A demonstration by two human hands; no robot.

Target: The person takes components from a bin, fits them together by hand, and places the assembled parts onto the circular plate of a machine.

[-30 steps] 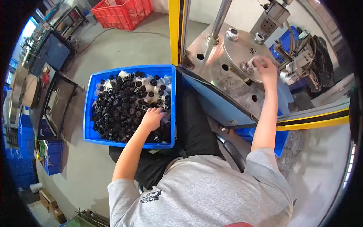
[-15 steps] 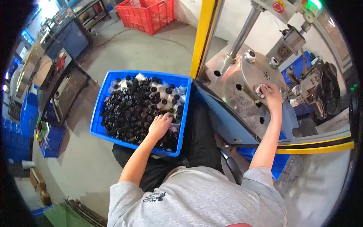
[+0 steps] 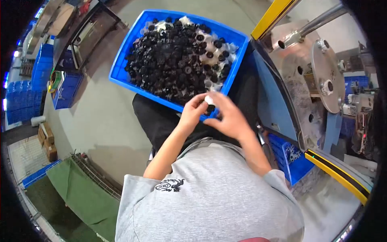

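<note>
My left hand (image 3: 194,114) and my right hand (image 3: 230,117) meet over the near edge of a blue bin (image 3: 117,72). Between their fingertips is a small white part (image 3: 208,100), with a black round piece (image 3: 210,109) just below it. My left thumb and fingers are pinched at these pieces. The right fingers curl around from the other side, slightly blurred, so the exact grip is partly hidden. Many black round plastic parts (image 3: 169,60) fill the bin, with white parts and clear bags (image 3: 219,48) at its right side.
To the right stands a machine with a round metal plate (image 3: 318,76) bearing several ring-shaped holders (image 3: 327,86), framed by yellow bars (image 3: 338,175). A lower blue bin (image 3: 296,165) sits beside my right arm. At left are a dark rack (image 3: 94,34) and green cloth (image 3: 86,193).
My right hand has left the machine's round plate and come to the bin's near edge. My left hand has lifted out of the black parts to meet it. The view has shifted.
</note>
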